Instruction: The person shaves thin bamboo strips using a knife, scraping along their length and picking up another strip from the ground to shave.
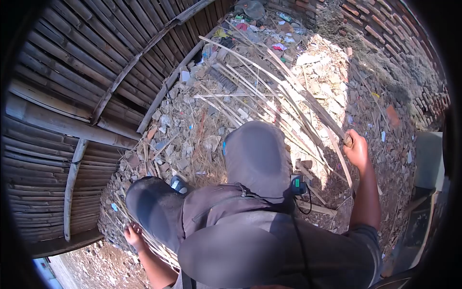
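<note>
My right hand [355,147] is closed around the near end of a long bamboo piece [317,107], which reaches forward over the rubble. Several thin bamboo strips [284,113] lie beneath and beside it, spread across the ground in front of my knees. My left hand [134,235] is low at the left, beside my bent leg and close to more thin strips [161,250]. Its fingers look bent, and whether they hold a strip is too small to make out.
A bamboo wall [77,62] stands on the left, with a brick wall [385,33] at the upper right. Rubble [192,130] and coloured litter [279,46] cover the ground. A small black device [298,185] with a cable is beside my right knee.
</note>
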Demonstrator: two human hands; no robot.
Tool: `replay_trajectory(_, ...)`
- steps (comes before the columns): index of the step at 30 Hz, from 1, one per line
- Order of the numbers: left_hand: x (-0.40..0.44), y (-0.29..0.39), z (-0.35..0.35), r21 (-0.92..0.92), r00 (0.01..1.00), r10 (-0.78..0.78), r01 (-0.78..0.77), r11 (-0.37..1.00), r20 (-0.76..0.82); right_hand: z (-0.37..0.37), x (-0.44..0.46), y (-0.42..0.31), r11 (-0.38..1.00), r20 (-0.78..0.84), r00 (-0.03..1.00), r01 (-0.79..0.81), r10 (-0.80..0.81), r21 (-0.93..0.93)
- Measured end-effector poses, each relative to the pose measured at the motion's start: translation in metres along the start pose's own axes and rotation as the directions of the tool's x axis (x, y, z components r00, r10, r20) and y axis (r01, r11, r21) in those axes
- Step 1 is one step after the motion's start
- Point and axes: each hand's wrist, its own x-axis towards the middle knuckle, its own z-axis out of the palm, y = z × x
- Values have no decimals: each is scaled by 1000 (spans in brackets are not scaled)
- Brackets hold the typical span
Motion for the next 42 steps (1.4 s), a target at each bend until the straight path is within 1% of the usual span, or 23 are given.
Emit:
replay_trajectory(1,8,35,26,63,994,70,-65,996,-79,-3,3,-12,1000,5,1000,17,-17,-16)
replay_trajectory(2,19,59,44,81,975,219,-215,973,-42,-5,6,-21,1000,31,999,17,-17,-4)
replay_trajectory(4,26,117,95,126,897,426,-439,890,119,-6,14,-35,1000,85,996,23,-25,20)
replay_trajectory(6,15,164,166,54,746,599,-638,768,291,-5,21,-42,995,120,989,81,-87,59)
replay_trajectory(8,-21,208,240,91,643,597,-713,695,479,-10,27,-61,989,179,975,115,-131,95)
replay_trajectory(9,-43,230,273,191,575,588,-788,586,569,-12,29,-71,982,214,967,102,-135,158)
replay_trajectory(10,-69,248,306,143,496,579,-825,547,646,-15,31,-79,976,244,959,95,-142,194)
replay_trajectory(11,-70,250,331,206,412,548,-894,398,729,-17,33,-87,970,274,950,86,-149,228)
replay_trajectory(12,-74,249,355,124,246,588,-963,241,771,-19,35,-90,963,304,940,75,-155,259)
replay_trajectory(13,-76,252,377,106,140,536,-990,94,832,-9,39,-74,935,318,932,54,-174,351)
replay_trajectory(15,-80,249,413,75,40,589,-997,-35,807,-18,42,-90,932,357,908,84,-218,353)
replay_trajectory(20,-63,241,460,137,20,523,-973,-185,852,-38,46,-104,881,463,856,-19,-230,473)
replay_trajectory(22,-55,240,467,142,4,505,-962,-234,863,-44,49,-101,886,476,847,-16,-234,463)
replay_trajectory(25,-46,244,471,126,40,370,-969,-213,928,-49,54,-98,879,532,821,-84,-206,469)
replay_trajectory(28,-33,234,477,55,23,208,-988,-147,978,-52,63,-93,865,578,796,-156,-176,477)
replay_trajectory(29,-29,232,475,13,-24,216,-985,-170,976,-47,70,-72,867,548,804,-86,-231,491)
replay_trajectory(31,-27,231,467,-76,-128,227,-972,-224,965,-45,82,-56,871,438,886,-90,-152,484)
replay_trajectory(32,-27,231,463,-49,-97,213,-974,-221,972,-44,88,-46,872,379,919,-95,-109,480)
replay_trajectory(33,-30,235,456,-21,-65,198,-975,-220,978,-42,96,-29,884,278,952,-21,-124,468)
replay_trajectory(34,-33,239,447,10,-31,183,-976,-217,983,-48,102,-22,933,140,976,108,-164,345)
replay_trajectory(35,-33,243,438,33,0,182,-984,-175,983,-55,108,-9,954,70,989,109,-133,279)
replay_trajectory(38,-30,256,415,257,255,38,-946,-196,966,-68,117,0,970,-155,981,146,-116,196)
replay_trajectory(42,-20,269,381,376,380,-39,-923,-87,924,-71,115,-20,952,-243,966,154,-89,263)
